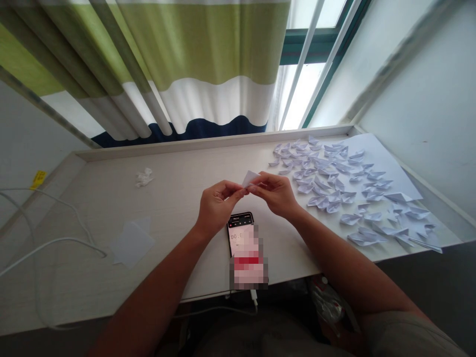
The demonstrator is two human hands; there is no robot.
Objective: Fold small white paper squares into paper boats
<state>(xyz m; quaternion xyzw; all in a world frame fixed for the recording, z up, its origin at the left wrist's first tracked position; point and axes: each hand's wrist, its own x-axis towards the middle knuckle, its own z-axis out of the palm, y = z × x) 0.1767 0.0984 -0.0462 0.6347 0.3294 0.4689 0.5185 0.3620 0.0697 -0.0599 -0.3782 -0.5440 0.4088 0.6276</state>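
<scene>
A small piece of folded white paper [250,178] is pinched between both hands above the middle of the table. My left hand [219,201] grips its lower left edge between thumb and fingers. On the other side my right hand [275,193] holds it the same way, with the fingertips of both hands almost touching. The paper's upper corner points up; its lower part is hidden by the fingers. Just below the hands lies a phone [245,243] showing a timer, its lower part blurred out. Many folded paper boats [323,183] spread over the table to the right.
A stack of white paper squares [133,243] lies at the left, with a crumpled tissue [144,177] behind it. White cables [74,240] loop over the table's left side. A larger white sheet [386,163] lies under some boats. A raised ledge [186,146] borders the back.
</scene>
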